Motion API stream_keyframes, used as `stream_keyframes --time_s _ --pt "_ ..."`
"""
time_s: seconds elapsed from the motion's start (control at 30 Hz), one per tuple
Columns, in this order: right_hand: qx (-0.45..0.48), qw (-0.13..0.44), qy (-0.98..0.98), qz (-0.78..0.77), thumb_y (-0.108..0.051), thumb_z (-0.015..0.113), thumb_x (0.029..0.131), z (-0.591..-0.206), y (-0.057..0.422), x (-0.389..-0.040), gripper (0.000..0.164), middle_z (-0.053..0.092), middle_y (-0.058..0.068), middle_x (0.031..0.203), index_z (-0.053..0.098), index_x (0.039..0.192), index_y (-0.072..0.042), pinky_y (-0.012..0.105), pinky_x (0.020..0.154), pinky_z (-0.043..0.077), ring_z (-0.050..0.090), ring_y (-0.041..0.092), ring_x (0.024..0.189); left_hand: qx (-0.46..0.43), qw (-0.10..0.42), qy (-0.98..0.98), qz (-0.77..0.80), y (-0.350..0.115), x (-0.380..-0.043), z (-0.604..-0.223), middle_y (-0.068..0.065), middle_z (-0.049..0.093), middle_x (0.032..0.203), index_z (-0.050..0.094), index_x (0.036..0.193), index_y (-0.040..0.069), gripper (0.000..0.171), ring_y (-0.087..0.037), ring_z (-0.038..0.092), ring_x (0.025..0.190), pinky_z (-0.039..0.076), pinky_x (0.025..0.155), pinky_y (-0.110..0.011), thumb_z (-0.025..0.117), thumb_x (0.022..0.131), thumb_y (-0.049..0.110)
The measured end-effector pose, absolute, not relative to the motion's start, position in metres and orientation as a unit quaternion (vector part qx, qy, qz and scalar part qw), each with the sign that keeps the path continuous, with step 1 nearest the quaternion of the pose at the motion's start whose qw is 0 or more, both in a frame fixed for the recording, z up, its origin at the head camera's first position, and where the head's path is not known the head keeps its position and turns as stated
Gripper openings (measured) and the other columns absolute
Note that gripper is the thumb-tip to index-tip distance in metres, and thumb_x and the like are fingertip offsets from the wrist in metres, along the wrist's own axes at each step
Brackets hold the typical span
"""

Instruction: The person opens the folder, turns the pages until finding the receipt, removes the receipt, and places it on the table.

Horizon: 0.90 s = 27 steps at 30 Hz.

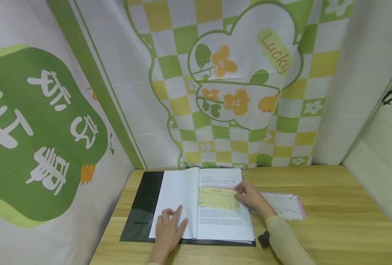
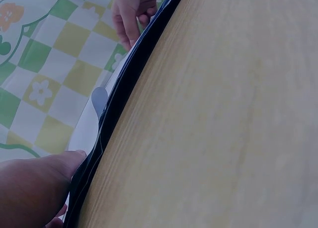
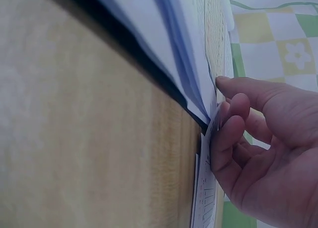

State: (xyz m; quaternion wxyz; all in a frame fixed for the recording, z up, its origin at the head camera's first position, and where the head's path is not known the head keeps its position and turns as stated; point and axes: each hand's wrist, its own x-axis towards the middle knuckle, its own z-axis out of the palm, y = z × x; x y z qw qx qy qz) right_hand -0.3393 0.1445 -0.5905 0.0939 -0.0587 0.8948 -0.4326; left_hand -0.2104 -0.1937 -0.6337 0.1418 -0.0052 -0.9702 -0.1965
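Note:
A black folder [image 1: 139, 209] lies open on the table, holding white sheets. On its printed right-hand page [image 1: 220, 222] lies a yellow form slip [image 1: 214, 198], with a pink edge showing along its top. My right hand [image 1: 252, 198] pinches the slip at its right end; in the right wrist view the thumb [image 3: 243, 89] is at the paper's edge and the other fingers are curled. My left hand [image 1: 167, 228] rests on the blank left-hand page [image 1: 174, 187] with its fingers spread. The left wrist view shows its thumb [image 2: 69, 161] by the folder's lower edge.
Right of the folder, partly behind my right wrist, lies a stack of white and pink slips [image 1: 283, 206]. A small black object [image 1: 264, 239] sits near the folder's lower right corner. Printed curtains [image 1: 249, 140] hang behind the wooden table [image 1: 342, 221].

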Motion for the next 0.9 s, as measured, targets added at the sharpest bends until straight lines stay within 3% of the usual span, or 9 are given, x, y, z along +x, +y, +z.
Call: stream_keyframes --time_s 0.1,0.4,0.9 --pt "-0.062 0.096 0.897 -0.426 -0.012 0.077 0.094 -0.5909 0.1448 -0.3404 0.027 0.066 0.008 0.103 0.069 0.119 -0.004 0.032 0.068 0.050 0.059 0.020 0.081 -0.003 0.133 -0.971 -0.197 -0.1938 -0.2106 -0.6330 -0.012 0.045 0.123 0.062 0.149 0.017 0.057 -0.026 0.040 0.095 0.036 0.076 -0.039 0.063 0.103 0.051" --pt "-0.089 0.106 0.896 -0.422 -0.011 0.077 0.095 -0.5887 0.1464 -0.3410 0.044 0.062 0.009 0.099 0.063 0.136 -0.001 0.029 0.058 0.047 0.058 0.018 0.067 0.001 0.115 -0.973 -0.201 -0.1936 -0.2097 -0.6293 -0.012 0.045 0.125 0.061 0.150 0.017 0.059 -0.025 0.040 0.095 0.036 0.077 -0.039 0.062 0.103 0.052" --pt "-0.085 0.111 0.891 -0.431 -0.012 0.078 0.095 -0.5890 0.1476 -0.3432 0.029 0.062 0.009 0.101 0.064 0.120 -0.004 0.032 0.063 0.048 0.058 0.020 0.073 0.000 0.129 -0.971 -0.200 -0.1944 -0.2112 -0.6335 -0.011 0.045 0.123 0.062 0.149 0.017 0.057 -0.025 0.039 0.095 0.036 0.076 -0.039 0.065 0.102 0.049"
